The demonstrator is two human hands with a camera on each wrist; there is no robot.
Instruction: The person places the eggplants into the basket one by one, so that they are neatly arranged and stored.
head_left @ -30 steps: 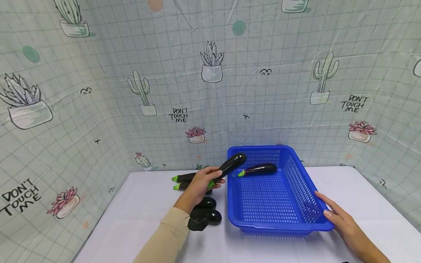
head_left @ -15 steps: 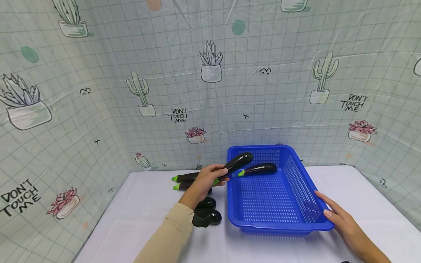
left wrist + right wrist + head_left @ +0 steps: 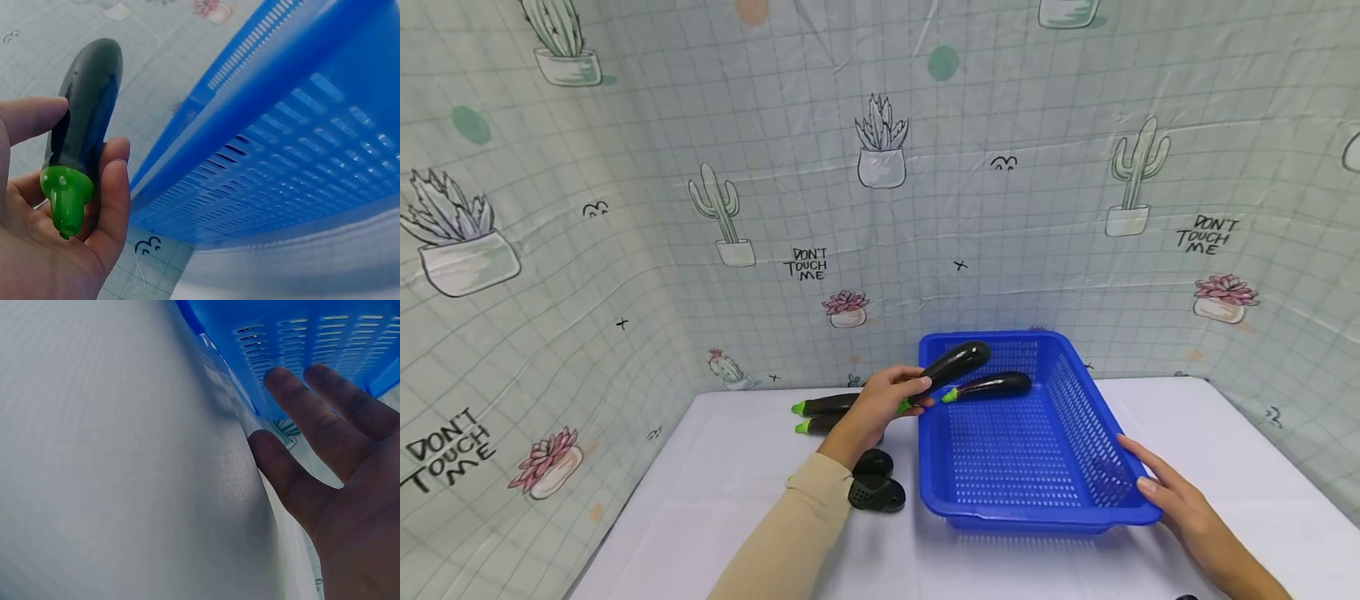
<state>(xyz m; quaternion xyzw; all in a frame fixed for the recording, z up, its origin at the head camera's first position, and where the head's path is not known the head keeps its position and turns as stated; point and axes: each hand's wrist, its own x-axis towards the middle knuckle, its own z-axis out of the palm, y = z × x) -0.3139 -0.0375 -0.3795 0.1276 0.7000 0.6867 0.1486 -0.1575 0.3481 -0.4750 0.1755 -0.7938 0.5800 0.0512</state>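
Observation:
My left hand (image 3: 882,406) pinches a glossy dark eggplant (image 3: 958,360) near its green stem end. The eggplant tilts up over the left rim of a blue perforated basket (image 3: 1011,512). In the left wrist view, the thumb lies on one side of the held eggplant (image 3: 90,94) and fingers curl on the other. Another eggplant (image 3: 996,385) lies inside the basket toward the back. At the basket's right rim, my right hand (image 3: 1183,512) holds on with the thumb over the edge; in the right wrist view its spread fingers (image 3: 319,422) reach the outer wall.
Several more eggplants (image 3: 826,406) lie on the white tabletop (image 3: 700,500) left of the basket, partly hidden by my left arm. A cloth backdrop (image 3: 760,325) with cactus drawings rises behind the table and along both sides.
My left hand has moved right and slightly up with the eggplant, whose rounded end now reaches farther over the basket. The right hand and basket stay put.

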